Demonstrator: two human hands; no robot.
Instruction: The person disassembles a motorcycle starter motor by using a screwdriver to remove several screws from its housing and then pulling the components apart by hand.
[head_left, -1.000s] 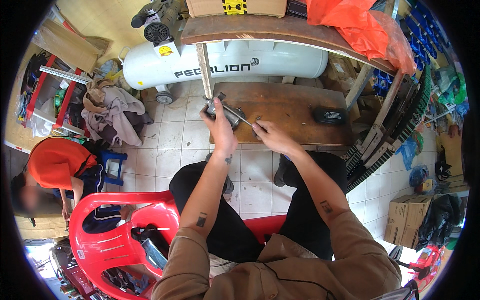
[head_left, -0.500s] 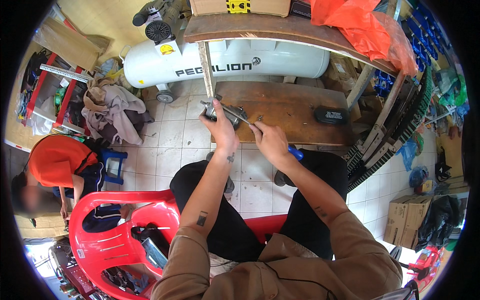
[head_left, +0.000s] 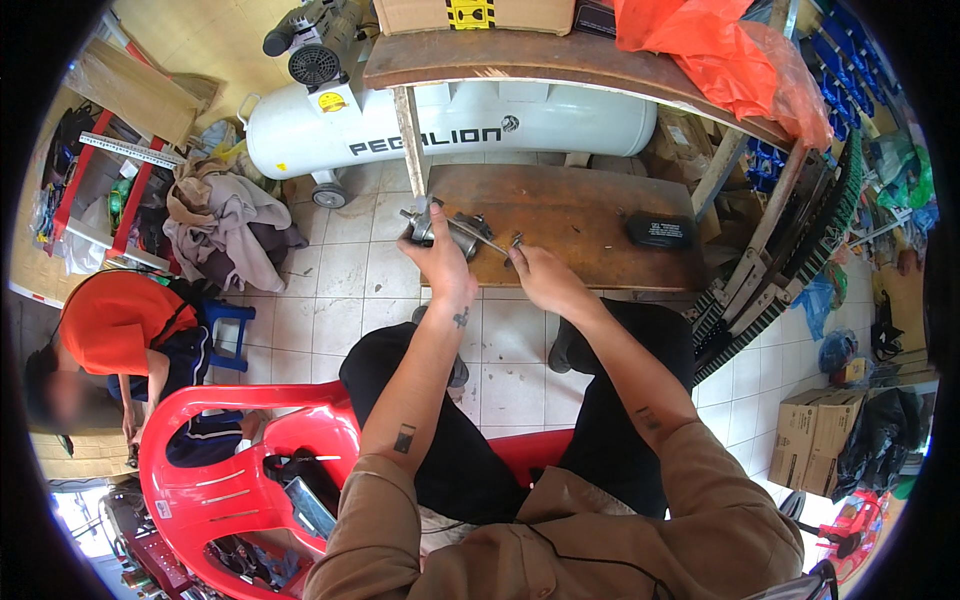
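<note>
Above the near left edge of a low brown wooden table, my left hand [head_left: 442, 264] is closed around a silver, cylindrical metal part [head_left: 464, 240], its thumb pointing up. My right hand [head_left: 548, 281] is closed on a screwdriver [head_left: 487, 238], whose thin shaft slants up and left against the metal part. The handle is hidden by the hand now. Just above my right fingertips a small metal piece [head_left: 516, 240] shows; whether it lies on the table or touches my fingers I cannot tell.
The wooden table [head_left: 575, 215] bears a black case [head_left: 660, 231]. Behind it stand a white air compressor tank [head_left: 560, 115] and a wooden shelf [head_left: 600, 70]. A red plastic chair [head_left: 185, 410] is at my left, near a person in orange [head_left: 125, 318]. Black cable chain [head_left: 760, 290] curves at right.
My right hand has turned and shifted slightly; the blue handle that stuck out past its wrist side is out of sight. My left hand still holds the metal part, a little lower in view.
</note>
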